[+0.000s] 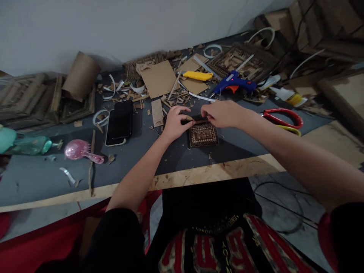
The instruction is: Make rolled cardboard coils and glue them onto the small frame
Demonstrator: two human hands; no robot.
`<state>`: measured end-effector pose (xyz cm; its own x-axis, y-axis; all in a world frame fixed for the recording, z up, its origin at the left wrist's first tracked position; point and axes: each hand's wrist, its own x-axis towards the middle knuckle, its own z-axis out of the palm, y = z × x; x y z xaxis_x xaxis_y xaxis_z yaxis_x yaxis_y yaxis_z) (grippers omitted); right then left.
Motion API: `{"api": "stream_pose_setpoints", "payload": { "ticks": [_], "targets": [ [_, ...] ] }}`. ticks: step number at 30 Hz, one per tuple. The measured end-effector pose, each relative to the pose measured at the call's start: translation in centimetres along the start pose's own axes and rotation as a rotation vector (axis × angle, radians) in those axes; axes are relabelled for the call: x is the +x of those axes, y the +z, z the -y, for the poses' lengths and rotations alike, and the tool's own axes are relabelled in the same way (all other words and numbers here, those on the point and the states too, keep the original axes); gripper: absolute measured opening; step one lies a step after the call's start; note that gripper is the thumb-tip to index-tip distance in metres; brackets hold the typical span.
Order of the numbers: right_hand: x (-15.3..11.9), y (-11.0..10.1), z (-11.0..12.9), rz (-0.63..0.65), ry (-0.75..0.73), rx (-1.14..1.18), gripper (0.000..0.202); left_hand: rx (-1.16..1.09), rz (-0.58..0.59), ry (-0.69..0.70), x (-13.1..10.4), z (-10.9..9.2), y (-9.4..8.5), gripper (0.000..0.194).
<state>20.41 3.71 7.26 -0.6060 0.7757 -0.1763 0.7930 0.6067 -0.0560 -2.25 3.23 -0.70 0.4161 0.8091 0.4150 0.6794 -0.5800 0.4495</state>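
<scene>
A small rectangular box of woven-looking cardboard (203, 135) lies near the table's front edge. Just behind it, a thin dark strip (198, 120) stretches between my two hands. My left hand (176, 123) pinches the strip's left end between thumb and fingers, at the box's upper left. My right hand (220, 114) has its fingers closed at the strip's right end, above the box's upper right corner. The fingertips of my right hand are partly hidden.
Behind my hands lie cardboard scraps, a yellow cutter (198, 76) and a blue glue gun (233, 82). Red-handled scissors (284, 116) lie under my right forearm's far side. Phones (121, 121), a pink hairbrush (78, 149) and a green bottle (28, 145) are to the left.
</scene>
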Motion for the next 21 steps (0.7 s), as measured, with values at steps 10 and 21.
{"api": "stream_pose_setpoints", "payload": {
  "ticks": [10,21],
  "targets": [
    [0.3,1.1,-0.5,-0.27,0.016,0.317,0.025,-0.026,-0.111,-0.03,-0.1,-0.8,-0.5,0.01],
    [0.1,3.1,1.1,-0.504,0.057,0.836,0.028,-0.43,-0.132,-0.156,-0.1,-1.1,-0.4,0.047]
  ]
}}
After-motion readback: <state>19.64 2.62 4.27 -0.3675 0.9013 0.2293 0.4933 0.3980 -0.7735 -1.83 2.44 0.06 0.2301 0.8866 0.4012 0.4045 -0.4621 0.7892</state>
